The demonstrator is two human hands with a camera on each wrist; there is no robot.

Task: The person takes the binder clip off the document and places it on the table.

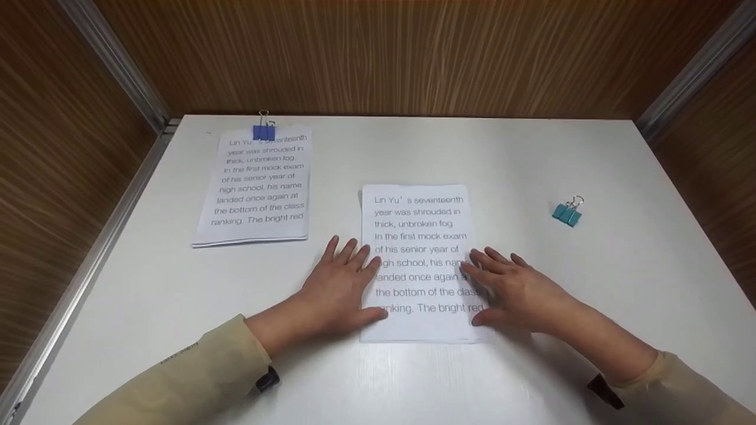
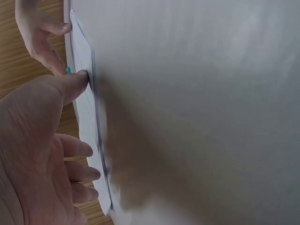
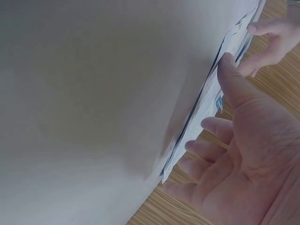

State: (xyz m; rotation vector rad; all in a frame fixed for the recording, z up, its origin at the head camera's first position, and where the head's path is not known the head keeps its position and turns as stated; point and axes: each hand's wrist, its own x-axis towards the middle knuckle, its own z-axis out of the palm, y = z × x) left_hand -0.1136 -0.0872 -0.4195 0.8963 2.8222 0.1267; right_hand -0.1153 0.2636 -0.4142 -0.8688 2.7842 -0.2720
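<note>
A stack of printed paper sheets [image 1: 420, 324] lies flat on the white table, with no clip on it. At its left edge my left hand [image 1: 339, 289] rests with fingers spread, thumb and fingertips touching the paper. My right hand [image 1: 520, 292] lies along the opposite edge, its fingers extended and its fingertips on the sheets. In both wrist views the stack [image 2: 83, 51] shows edge-on, and the thumbs touch its sides. A teal binder clip [image 1: 567, 213] lies on the table beyond the right hand, apart from the paper.
At the back left is a second stack of printed sheets [image 1: 251, 230], held at its top by a blue binder clip [image 1: 264, 131]. Wood-grain panels [image 1: 401, 59] enclose the white table [image 1: 437, 383] at the back and sides.
</note>
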